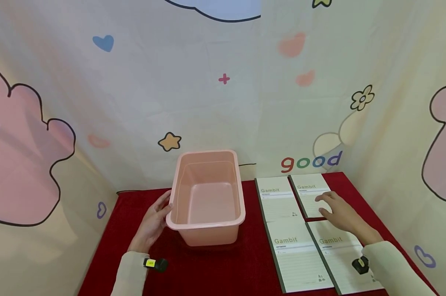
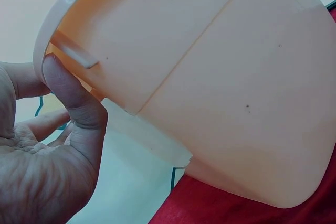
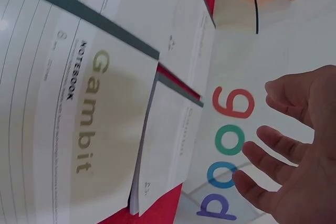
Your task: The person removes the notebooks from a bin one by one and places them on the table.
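Note:
A pink plastic basin (image 1: 210, 236) stands on the red cloth, its inside showing nothing in it. My left hand (image 1: 150, 226) holds the basin's left rim; in the left wrist view the thumb (image 2: 73, 90) lies against the outside just below the lip. Over the far right notebook (image 1: 309, 193) hovers my right hand (image 1: 341, 213), fingers spread and slightly bent, holding nothing. In the right wrist view that hand (image 3: 294, 156) appears apart from the notebooks. "Gambit" is printed on every cover, including the far left one (image 1: 278, 201).
Two more notebooks, the near left (image 1: 297, 259) and the near right (image 1: 337, 250), lie in front of the far pair, forming a block right of the basin. Red cloth (image 1: 193, 275) covers the table. A printed curtain (image 1: 208, 102) encloses the back and sides.

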`<action>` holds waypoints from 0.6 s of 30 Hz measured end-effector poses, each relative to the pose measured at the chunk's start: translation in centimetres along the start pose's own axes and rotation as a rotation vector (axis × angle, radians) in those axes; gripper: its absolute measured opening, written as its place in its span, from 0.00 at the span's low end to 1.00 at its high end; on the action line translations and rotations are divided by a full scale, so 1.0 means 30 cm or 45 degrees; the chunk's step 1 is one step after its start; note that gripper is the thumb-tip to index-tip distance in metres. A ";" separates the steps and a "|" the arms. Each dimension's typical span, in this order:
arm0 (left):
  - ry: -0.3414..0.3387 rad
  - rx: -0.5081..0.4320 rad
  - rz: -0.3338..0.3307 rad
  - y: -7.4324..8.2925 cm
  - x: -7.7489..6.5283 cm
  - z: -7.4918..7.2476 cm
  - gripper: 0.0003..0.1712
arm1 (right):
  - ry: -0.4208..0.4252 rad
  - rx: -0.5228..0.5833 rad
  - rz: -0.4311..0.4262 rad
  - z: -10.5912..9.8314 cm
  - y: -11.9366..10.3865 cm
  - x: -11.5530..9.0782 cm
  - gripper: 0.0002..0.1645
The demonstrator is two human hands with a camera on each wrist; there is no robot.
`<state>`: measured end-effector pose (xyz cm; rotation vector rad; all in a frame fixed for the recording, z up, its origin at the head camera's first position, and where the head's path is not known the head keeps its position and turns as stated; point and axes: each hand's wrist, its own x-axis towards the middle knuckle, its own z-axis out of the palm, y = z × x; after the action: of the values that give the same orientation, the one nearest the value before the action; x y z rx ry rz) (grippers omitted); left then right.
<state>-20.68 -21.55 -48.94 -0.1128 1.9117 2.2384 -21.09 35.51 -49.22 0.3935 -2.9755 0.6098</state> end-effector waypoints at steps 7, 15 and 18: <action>0.085 0.252 0.056 0.011 -0.006 0.011 0.30 | 0.099 -0.012 -0.131 -0.013 -0.088 0.011 0.20; 0.223 0.627 0.131 0.029 -0.026 0.037 0.32 | 0.211 -0.008 -0.257 -0.006 -0.173 0.035 0.21; 0.298 0.772 0.247 0.040 -0.043 0.050 0.33 | 0.245 -0.006 -0.274 -0.020 -0.216 0.042 0.23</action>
<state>-19.57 -20.36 -47.29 -0.1038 2.7417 1.6984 -20.58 29.70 -46.07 0.6076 -2.7057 0.5813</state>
